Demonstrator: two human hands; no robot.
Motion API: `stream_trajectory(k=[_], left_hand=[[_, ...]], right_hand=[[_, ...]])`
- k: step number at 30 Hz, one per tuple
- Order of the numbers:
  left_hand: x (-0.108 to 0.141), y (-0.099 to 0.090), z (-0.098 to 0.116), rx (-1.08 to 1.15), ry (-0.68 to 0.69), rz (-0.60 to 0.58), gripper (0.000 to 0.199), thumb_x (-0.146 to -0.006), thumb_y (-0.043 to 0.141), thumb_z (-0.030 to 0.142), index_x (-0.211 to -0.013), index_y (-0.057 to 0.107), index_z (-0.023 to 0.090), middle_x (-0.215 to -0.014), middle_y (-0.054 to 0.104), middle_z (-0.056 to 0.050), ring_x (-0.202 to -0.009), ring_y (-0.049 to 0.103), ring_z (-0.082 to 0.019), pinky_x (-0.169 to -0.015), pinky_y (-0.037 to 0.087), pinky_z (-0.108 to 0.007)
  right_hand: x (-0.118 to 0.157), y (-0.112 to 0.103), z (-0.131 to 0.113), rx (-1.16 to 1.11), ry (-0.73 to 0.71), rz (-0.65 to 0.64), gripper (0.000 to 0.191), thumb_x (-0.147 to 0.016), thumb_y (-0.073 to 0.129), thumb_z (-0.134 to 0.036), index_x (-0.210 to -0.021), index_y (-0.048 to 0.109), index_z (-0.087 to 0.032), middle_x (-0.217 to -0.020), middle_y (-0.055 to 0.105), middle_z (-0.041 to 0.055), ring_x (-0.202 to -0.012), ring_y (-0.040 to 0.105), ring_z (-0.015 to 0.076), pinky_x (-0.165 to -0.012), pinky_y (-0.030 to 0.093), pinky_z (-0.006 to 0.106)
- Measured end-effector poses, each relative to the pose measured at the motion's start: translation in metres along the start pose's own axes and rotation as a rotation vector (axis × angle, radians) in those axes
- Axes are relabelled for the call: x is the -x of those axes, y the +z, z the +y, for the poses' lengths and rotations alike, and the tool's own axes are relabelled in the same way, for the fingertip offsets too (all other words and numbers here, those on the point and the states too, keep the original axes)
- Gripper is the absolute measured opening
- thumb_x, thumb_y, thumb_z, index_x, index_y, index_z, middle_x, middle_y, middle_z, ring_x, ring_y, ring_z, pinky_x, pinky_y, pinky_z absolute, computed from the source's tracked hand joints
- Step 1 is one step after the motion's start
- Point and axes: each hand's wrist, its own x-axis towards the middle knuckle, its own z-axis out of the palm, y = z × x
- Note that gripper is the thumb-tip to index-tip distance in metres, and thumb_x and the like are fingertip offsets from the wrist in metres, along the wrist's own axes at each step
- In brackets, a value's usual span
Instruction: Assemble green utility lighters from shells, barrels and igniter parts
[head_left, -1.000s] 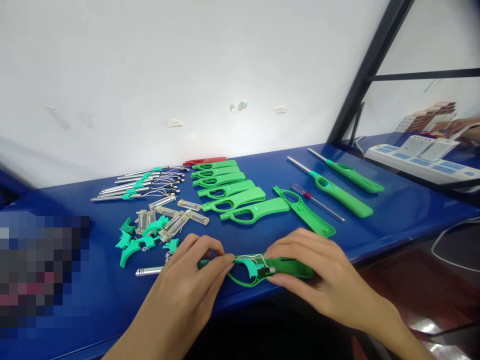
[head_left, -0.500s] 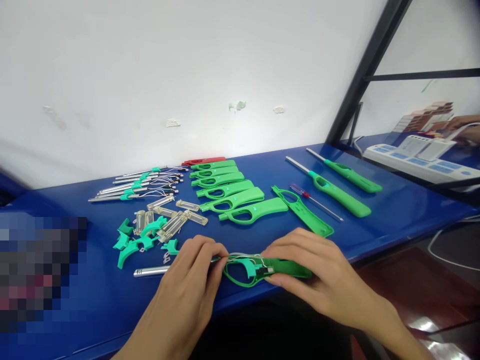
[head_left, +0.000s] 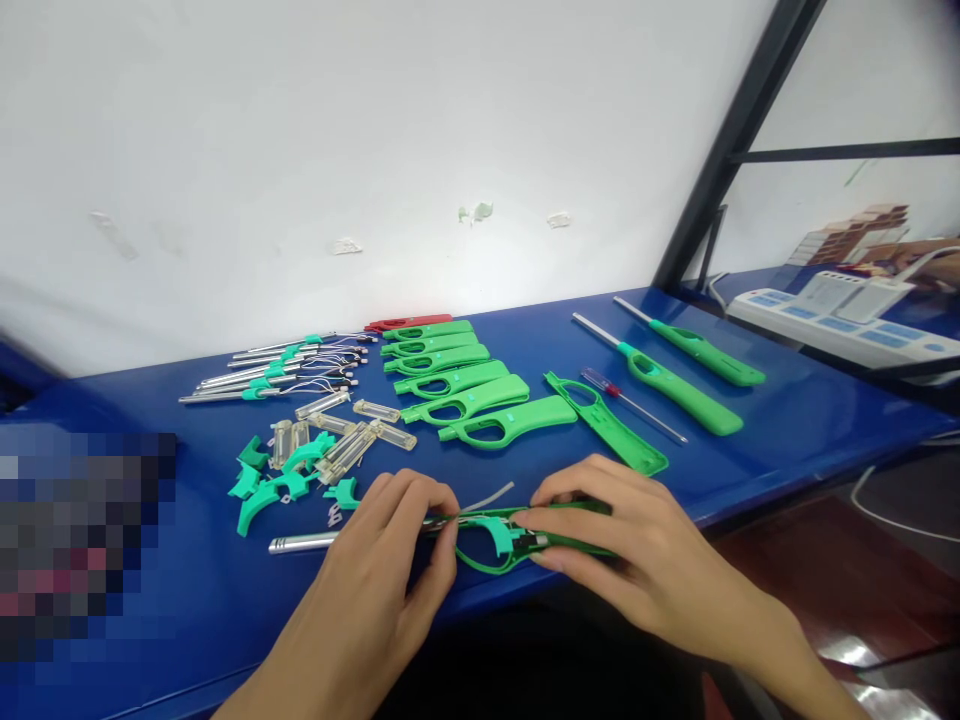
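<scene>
A green lighter shell half [head_left: 480,562] lies open side up at the table's front edge. Inside it are a teal trigger [head_left: 499,533] and a small black part; a silver tube [head_left: 304,543] extends to the left. My left hand [head_left: 390,550] pinches the front of the shell where the tube enters. A pale thin hose [head_left: 491,496] sticks up free between the hands. My right hand [head_left: 622,540] has its fingers closed round the handle part of the shell, fingertips by the black part. The fingers hide much of the handle.
Green shells [head_left: 517,420] line the table's middle, beside clear tanks [head_left: 349,452], teal triggers [head_left: 259,505] and metal tubes with wires [head_left: 225,397]. Rightward lie an open shell half [head_left: 619,430], a screwdriver [head_left: 637,405] and lighters [head_left: 682,395]. A power strip [head_left: 840,320] is far right.
The pale hose's free end has come up out of the shell and now points up and right. My right fingertips have shifted left over the shell's inside.
</scene>
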Motion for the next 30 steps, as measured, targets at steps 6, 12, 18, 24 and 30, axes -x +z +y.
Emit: stream_trajectory(k=[6, 12, 18, 24, 30], left_hand=[[0.0, 0.001, -0.002, 0.024, 0.031, 0.015, 0.015, -0.108, 0.051, 0.013, -0.109, 0.059, 0.026, -0.102, 0.065, -0.001, -0.088, 0.061, -0.018, -0.079, 0.051, -0.03], [0.0, 0.001, -0.002, -0.005, 0.066, 0.045, 0.014, -0.108, 0.053, 0.013, -0.111, 0.059, 0.025, -0.103, 0.066, -0.001, -0.091, 0.064, -0.019, -0.082, 0.053, -0.032], [0.0, 0.001, -0.002, -0.073, 0.117, 0.044, 0.017, -0.109, 0.052, 0.011, -0.115, 0.059, 0.025, -0.104, 0.068, -0.001, -0.092, 0.066, -0.019, -0.083, 0.054, -0.033], [0.006, -0.002, -0.006, -0.106, 0.118, 0.126, 0.026, -0.109, 0.051, 0.013, -0.129, 0.062, 0.026, -0.116, 0.069, -0.003, -0.105, 0.07, -0.017, -0.104, 0.053, -0.033], [0.002, -0.033, -0.038, -0.301, 0.061, 0.288, 0.017, -0.106, 0.057, 0.022, -0.112, 0.072, 0.027, -0.103, 0.076, -0.001, -0.091, 0.073, -0.02, -0.09, 0.057, -0.035]], right_hand=[[0.0, 0.0, 0.0, 0.028, -0.023, 0.027, 0.022, -0.108, 0.063, -0.034, -0.126, 0.077, -0.03, -0.118, 0.072, 0.0058, -0.102, 0.067, 0.0224, -0.088, 0.053, 0.038], [0.0, 0.001, 0.0, 0.016, -0.014, 0.031, 0.023, -0.107, 0.065, -0.033, -0.128, 0.076, -0.032, -0.119, 0.073, 0.0055, -0.102, 0.067, 0.023, -0.087, 0.054, 0.039], [0.0, 0.003, 0.0, -0.014, -0.02, 0.068, 0.019, -0.106, 0.067, -0.03, -0.124, 0.073, -0.03, -0.116, 0.075, 0.0045, -0.102, 0.069, 0.0223, -0.089, 0.055, 0.039], [0.0, 0.005, 0.001, -0.028, 0.01, 0.156, 0.019, -0.105, 0.07, -0.03, -0.123, 0.069, -0.03, -0.116, 0.076, 0.0035, -0.104, 0.072, 0.0218, -0.09, 0.057, 0.037], [-0.004, -0.002, -0.001, -0.04, -0.021, 0.266, 0.013, -0.106, 0.063, -0.024, -0.115, 0.07, -0.029, -0.113, 0.074, 0.0037, -0.107, 0.069, 0.0207, -0.089, 0.056, 0.032]])
